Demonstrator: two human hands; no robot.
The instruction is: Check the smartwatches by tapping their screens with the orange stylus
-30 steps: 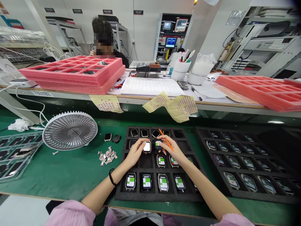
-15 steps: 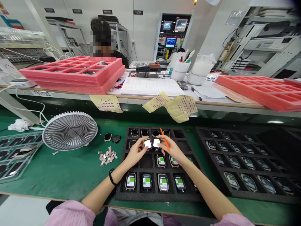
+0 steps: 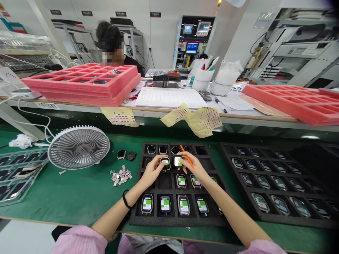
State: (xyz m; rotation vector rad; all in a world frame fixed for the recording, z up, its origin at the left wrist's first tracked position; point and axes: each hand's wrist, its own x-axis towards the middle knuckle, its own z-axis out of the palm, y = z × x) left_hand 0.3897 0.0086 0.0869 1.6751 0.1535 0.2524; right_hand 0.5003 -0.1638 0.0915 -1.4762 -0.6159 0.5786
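Note:
My left hand [image 3: 154, 170] grips a square smartwatch body [image 3: 165, 163] with a lit screen, its thumb on the front. In my right hand [image 3: 192, 165] is a second, dark-cased smartwatch body [image 3: 177, 161], also lit. An orange pen-like stick [image 3: 187, 157] is tucked between that hand's fingers. Both hands are above a black foam tray [image 3: 169, 220] whose compartments hold several watch bodies. The nearer ones, such as a silver-rimmed watch body [image 3: 183, 205], show green and white screens; those in the far row have dark screens.
A white fan [image 3: 79, 146] stands left of the tray, near two watch bodies and a pile of small pieces [image 3: 121, 175]. Another black tray [image 3: 265, 190] of watches lies right. Pink foam trays [image 3: 87, 95] and a paper form [image 3: 171, 97] sit on the shelf; a person sits beyond.
The two held screens have gone from mostly white to showing some green and white. Both watch bodies shifted slightly in the fingers. The person beyond the shelf has moved their head left.

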